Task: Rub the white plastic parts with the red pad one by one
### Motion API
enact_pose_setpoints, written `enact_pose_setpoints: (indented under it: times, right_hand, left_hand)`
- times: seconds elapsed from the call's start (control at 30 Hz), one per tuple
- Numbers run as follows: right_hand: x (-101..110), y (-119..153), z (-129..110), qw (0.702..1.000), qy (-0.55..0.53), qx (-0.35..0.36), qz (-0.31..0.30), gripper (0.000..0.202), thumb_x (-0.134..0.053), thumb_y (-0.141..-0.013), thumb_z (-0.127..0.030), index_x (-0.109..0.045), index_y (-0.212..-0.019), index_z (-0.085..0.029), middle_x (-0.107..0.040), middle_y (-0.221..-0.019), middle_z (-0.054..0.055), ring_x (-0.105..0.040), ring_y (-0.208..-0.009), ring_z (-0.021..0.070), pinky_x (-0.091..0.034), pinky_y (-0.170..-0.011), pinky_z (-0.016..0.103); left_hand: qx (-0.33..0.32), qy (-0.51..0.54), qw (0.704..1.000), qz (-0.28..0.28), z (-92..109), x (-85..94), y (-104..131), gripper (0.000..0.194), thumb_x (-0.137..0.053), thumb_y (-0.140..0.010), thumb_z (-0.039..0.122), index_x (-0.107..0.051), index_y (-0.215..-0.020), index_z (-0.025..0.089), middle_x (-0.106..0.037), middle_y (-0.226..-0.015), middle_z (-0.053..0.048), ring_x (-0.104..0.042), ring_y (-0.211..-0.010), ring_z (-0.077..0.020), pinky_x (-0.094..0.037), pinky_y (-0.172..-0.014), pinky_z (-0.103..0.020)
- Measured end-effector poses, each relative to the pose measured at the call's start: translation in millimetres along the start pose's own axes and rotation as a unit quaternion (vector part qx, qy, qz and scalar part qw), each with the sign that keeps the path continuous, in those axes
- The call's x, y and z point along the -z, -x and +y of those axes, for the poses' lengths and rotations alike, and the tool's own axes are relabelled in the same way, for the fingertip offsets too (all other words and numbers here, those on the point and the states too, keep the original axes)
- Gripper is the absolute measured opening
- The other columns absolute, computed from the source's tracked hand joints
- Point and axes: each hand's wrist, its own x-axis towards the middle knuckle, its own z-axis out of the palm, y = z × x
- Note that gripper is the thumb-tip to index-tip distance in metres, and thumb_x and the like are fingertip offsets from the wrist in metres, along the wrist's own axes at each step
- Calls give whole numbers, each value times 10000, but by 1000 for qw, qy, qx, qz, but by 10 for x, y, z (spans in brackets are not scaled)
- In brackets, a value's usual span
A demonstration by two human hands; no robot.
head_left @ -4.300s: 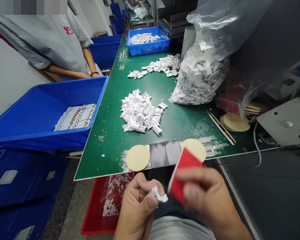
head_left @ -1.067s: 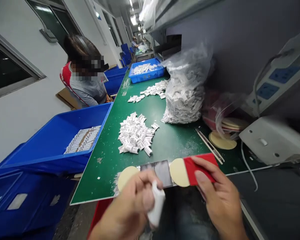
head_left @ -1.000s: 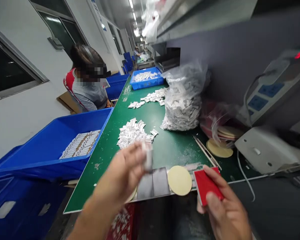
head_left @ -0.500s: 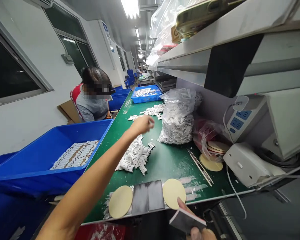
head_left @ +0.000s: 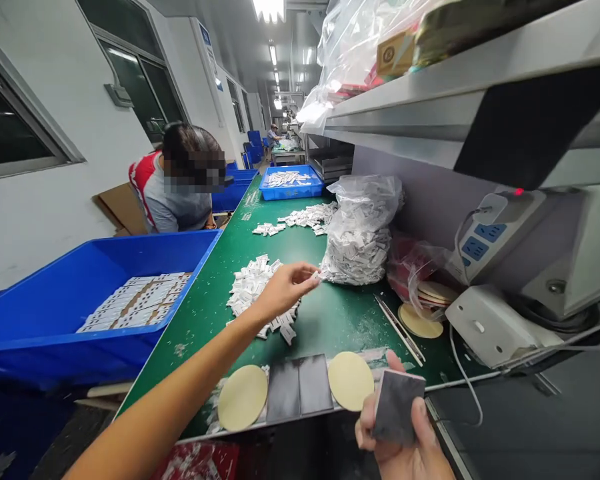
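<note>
My left hand (head_left: 293, 287) reaches over the green table, thumb and fingers pinched on a small white plastic piece (head_left: 317, 275). A loose pile of similar white pieces (head_left: 253, 283) lies beneath and to the left of it. Close to the fingertips stands a clear plastic bag (head_left: 357, 250) full of such pieces. At the lower right my right hand (head_left: 410, 433) is closed around a dark grey sanding block (head_left: 399, 403) with a pale pinkish edge. Two dark grey rectangular pads (head_left: 300, 385) lie along the table's near edge, between yellow round discs (head_left: 243, 398) (head_left: 351, 381).
A blue bin (head_left: 100, 250) with rows of white pieces stands left of the table. Farther back are a blue tray (head_left: 293, 192) and a co-worker (head_left: 180, 180). Tweezers (head_left: 400, 330), a power strip (head_left: 485, 240) and an overhanging shelf (head_left: 405, 127) occupy the right.
My left hand has come nearer and slightly right, away from the far end of the pile. My right hand has lifted the sanding block and turned its dark face into view.
</note>
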Motion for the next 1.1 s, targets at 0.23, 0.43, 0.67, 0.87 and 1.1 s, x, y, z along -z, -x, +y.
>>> enact_pose_setpoints:
  times: [0.23, 0.43, 0.67, 0.87, 1.1]
  right_hand:
    - [-403, -39, 215, 991, -61, -97, -65, 526, -784, -811, -629, -817, -1136, -217, -743, -873, 86, -685, -786, 215, -571, -690, 310]
    - [-593, 148, 368, 986, 57, -99, -123, 365, -958, -690, -338, -699, -930, -242, -665, -746, -33, -523, -519, 65, -438, -506, 159]
    - [-668, 71, 335, 893, 395, 197, -83, 115, -882, -799, -327, -797, -855, -274, -735, -779, 6, -642, -709, 159, -519, -701, 241]
    - [-759, -120, 295, 890, 410, 200, -34, 175, -921, -724, -301, -777, -809, -249, -707, -798, -5, -629, -702, 159, -527, -636, 200]
    - [-704, -339, 241, 972, 219, 54, 71, 521, -947, -687, -346, -696, -1134, -252, -720, -862, -20, -653, -652, 107, -579, -606, 179]
  left_hand:
    - [186, 550, 807, 107, -35, -341, 1708, 432, -923, -734, 337, -715, -1089, 206, -687, -824, 12, -595, -623, -53, -484, -583, -155]
    - [259, 694, 663, 111, -144, -513, 2059, 392, -979, -653, 257, -759, -967, 175, -632, -686, 40, -579, -585, -55, -461, -551, -142]
    - [266, 697, 660, 85, -209, -532, 2128, 368, -985, -637, 241, -799, -945, 166, -702, -713, -6, -609, -556, -70, -495, -542, -164]
    - [266, 674, 683, 94, -217, -499, 2159, 384, -992, -627, 272, -808, -940, 146, -735, -766, -39, -608, -573, -68, -492, -531, -165]
    - [252, 668, 682, 163, -150, -440, 2165, 338, -976, -638, 246, -819, -925, 159, -706, -732, -22, -650, -671, -108, -566, -634, -208]
